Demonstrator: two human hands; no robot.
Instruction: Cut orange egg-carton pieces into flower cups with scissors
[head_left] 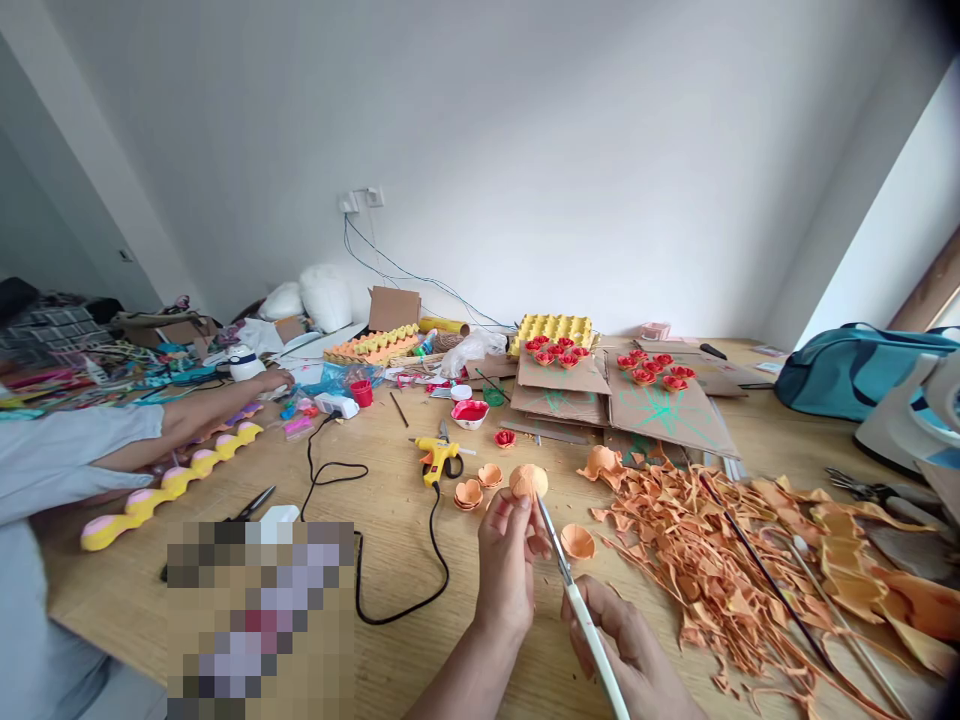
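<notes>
My left hand point(508, 565) pinches an orange egg-carton cup point(529, 481), its rounded side showing. In my right hand point(619, 640) is a pair of scissors point(592, 632) with long white handles, its blades reaching the edge of that cup. Another trimmed orange cup point(577, 542) lies on the table just right of the blades. To the left of my left hand sit more cut cups, a single one point(490, 475) and a nested stack point(469, 494). A red paper flower point(505, 438) lies beyond them.
A yellow glue gun point(436, 456) with a black cord lies left of centre. Orange scraps point(720, 550) pile up at right. Red flowers stand on cardboard sheets point(667, 415) behind a red paint bowl point(470, 413). Another person's arm point(217, 400) reaches in from the left.
</notes>
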